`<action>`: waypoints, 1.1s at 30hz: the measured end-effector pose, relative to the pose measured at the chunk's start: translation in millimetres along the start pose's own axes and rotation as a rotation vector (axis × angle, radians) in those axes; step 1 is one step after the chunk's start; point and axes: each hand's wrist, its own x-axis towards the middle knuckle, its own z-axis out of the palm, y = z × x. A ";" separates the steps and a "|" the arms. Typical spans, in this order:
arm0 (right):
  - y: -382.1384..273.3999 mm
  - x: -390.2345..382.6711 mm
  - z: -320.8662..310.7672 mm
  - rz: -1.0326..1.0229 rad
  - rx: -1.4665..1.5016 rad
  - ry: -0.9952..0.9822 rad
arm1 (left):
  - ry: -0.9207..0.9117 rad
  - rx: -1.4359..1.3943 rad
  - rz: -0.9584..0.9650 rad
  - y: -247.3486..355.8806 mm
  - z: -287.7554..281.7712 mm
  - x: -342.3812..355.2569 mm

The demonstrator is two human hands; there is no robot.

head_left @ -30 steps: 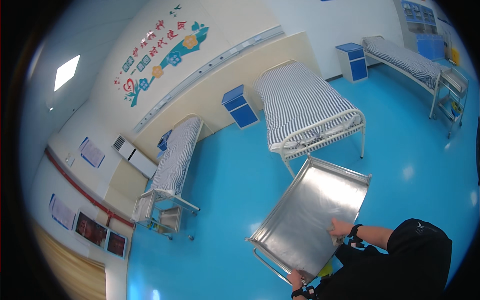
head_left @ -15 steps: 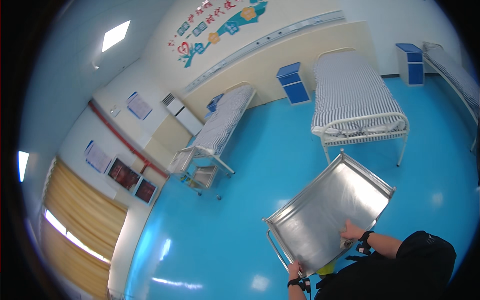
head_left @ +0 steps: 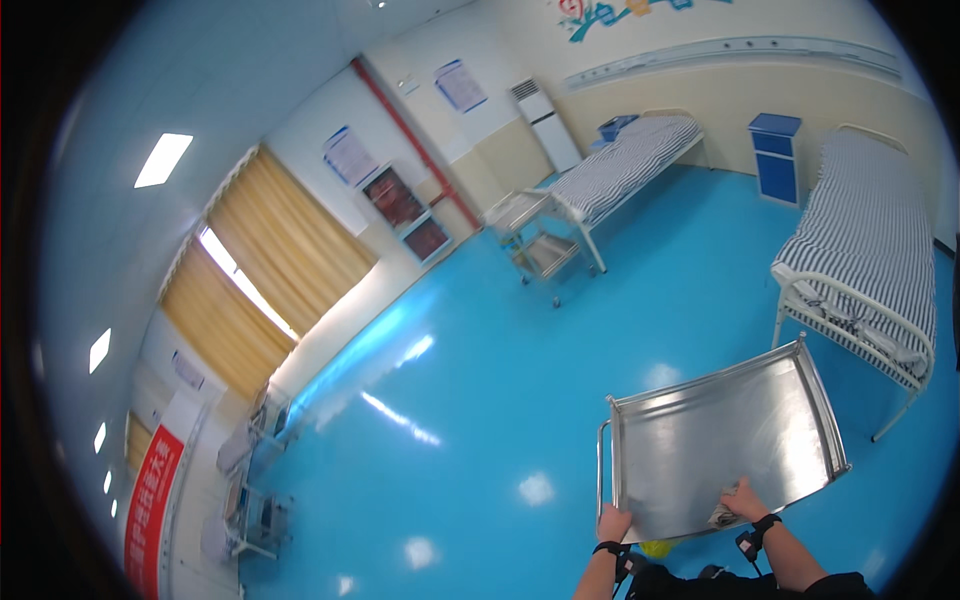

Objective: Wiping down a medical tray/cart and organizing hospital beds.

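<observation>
In my head view, the shiny metal cart (head_left: pixel 710 435) sits at the lower right. Its top is flat and smooth, with a raised rim. My left hand (head_left: pixel 614 522) grips its bottom left corner. My right hand (head_left: pixel 743 498), near the bottom edge, is closed on maybe a cloth (head_left: pixel 721 516), grayish and crumpled, too small to be sure.

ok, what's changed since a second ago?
The view swung left: the red banner came in, the far-right bed dropped out. The cart shifted rightward in frame. No grip visibly taken or released: left hand stays at the cart's handle-side corner, right hand on the cloth.
</observation>
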 end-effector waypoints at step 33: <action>47.5 7.2 -13.1 -0.129 -0.050 -0.045 | -0.025 -0.190 -0.043 -7.2 33.7 -69.3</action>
